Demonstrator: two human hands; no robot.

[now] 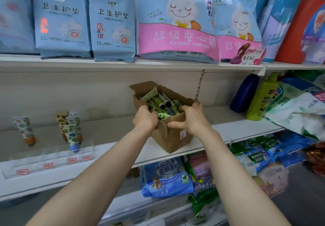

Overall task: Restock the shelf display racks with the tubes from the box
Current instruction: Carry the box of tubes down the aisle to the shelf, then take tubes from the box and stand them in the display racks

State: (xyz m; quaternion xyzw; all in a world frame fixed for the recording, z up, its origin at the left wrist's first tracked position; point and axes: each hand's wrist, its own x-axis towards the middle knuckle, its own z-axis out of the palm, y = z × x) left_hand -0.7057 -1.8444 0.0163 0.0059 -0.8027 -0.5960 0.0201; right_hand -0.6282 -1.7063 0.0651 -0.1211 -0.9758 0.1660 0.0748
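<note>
Head view: my L hand point(146, 118) & R hand point(192, 119) both clamp the near rim of the brown cardboard box point(171, 137) on the white shelf point(237, 129). L fingers sit among its patterned tubes point(159, 102); can't tell if one's caught. Clear plastic display rack point(47, 156) at left has few standing tubes point(72, 132), most slots bare, so restocking's barely begun IMO.

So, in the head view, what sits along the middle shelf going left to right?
Lone tube → group of tubes → cardboard box → dark blue bottle → green bottle → white and green bags.
</note>
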